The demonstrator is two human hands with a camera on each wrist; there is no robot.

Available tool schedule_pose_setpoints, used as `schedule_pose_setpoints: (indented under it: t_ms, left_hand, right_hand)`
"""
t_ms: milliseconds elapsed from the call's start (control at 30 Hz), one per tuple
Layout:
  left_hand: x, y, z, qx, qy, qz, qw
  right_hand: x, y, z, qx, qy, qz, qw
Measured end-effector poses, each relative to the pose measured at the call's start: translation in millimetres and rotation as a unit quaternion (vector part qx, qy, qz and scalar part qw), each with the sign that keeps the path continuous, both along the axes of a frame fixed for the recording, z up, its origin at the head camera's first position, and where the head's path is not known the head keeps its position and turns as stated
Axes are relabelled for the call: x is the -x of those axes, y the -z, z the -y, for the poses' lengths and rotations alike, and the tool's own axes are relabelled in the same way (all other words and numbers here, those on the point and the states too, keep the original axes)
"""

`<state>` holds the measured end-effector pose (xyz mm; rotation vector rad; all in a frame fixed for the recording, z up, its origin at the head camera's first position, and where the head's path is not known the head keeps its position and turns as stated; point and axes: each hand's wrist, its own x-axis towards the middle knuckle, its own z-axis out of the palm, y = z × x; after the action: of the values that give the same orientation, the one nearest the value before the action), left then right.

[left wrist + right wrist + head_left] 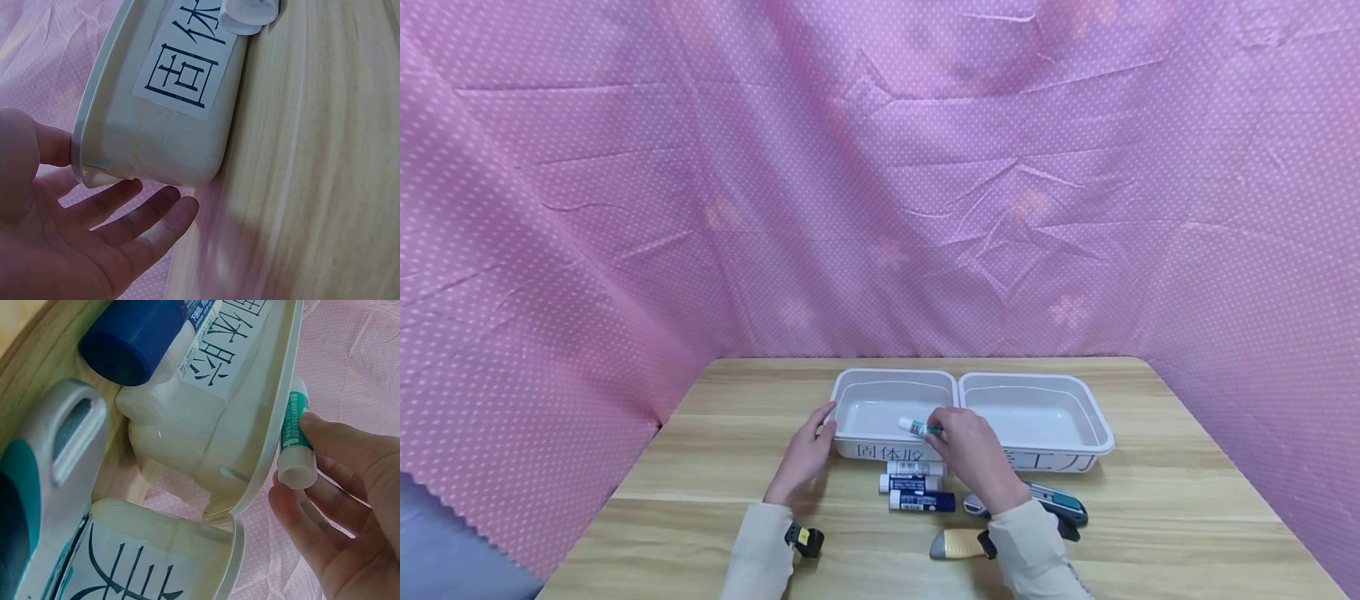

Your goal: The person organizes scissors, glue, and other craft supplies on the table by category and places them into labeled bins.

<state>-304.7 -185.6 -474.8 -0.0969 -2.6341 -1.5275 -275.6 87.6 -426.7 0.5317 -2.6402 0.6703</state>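
My right hand (973, 446) pinches a small glue stick (295, 434), white with a green label, between thumb and fingers. It is over the front part of the left white bin (850, 448), whose front label carries Chinese characters. My left hand (807, 454) holds that bin's left front corner, its thumb (55, 147) against the rim and the other fingers along the end wall. On the table before the bin lie a white glue stick (904, 469) and two dark blue glue sticks (922, 501). The bin's inner floor shows nothing on it.
A second white bin (1101, 442), also labelled, adjoins on the right. Under and beside my right forearm lie a teal and grey utility knife (1060, 502), a black piece (1067, 531) partly hidden, and a yellow-handled knife (961, 544). A pink dotted curtain (887, 208) surrounds the wooden table (715, 467).
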Motion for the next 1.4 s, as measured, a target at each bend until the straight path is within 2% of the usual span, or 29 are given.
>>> schedule_pose_setpoints:
  t_ms: [533, 1000, 1133, 1400]
  left_hand:
    - [-0.1, 3.2, 0.4, -0.004, -0.003, 0.002, 1.0]
    - [-0.2, 2.9, -0.3, -0.01, -0.005, 0.011, 0.9999]
    - [0.1, 2.2, -0.8, -0.003, -0.006, 0.004, 1.0]
    - [-1.1, 0.0, 0.0, -0.016, -0.001, 0.017, 0.9997]
  right_hand:
    - [1.1, 6.0, 4.9, 0.008, 0.021, -0.007, 0.9997]
    - [-1.1, 7.2, 4.5, -0.003, 0.006, -0.025, 0.9997]
    - [-2.7, 6.0, 5.8, -0.007, 0.0, -0.024, 0.9997]
    - [-5.6, 2.0, 8.4, -0.005, -0.015, -0.035, 0.9993]
